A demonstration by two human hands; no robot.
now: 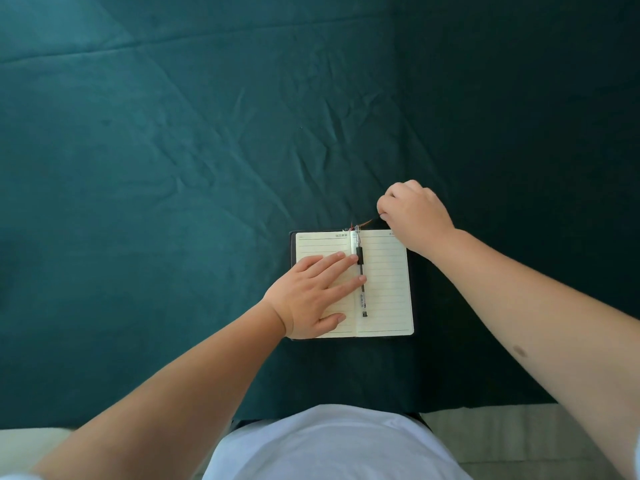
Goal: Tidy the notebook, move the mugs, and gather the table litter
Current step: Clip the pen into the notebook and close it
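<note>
Left hand [313, 292] flat, fingers spread, pinning notebook [384, 282]; right hand [414, 216] pinches ribbon [365, 223]. Lay ribbon along gutter beside pen [361, 275], then close.

One notebook, one pen, one ribbon, two hands on one cloth-covered table

A single notebook [384, 285] is seen, laid open so that two lined pages are shown, one left and one right. One pen [361, 275] is counted, laid along the gutter between those two pages. One thin ribbon marker [367, 222] is made out at the notebook's top edge. Two bare hands are counted: one left hand [311, 299], with four fingers and a thumb visible, and one right hand [414, 213], whose fingers are curled under and cannot be counted. One dark teal cloth [173, 168] is spread over the one table.
</note>
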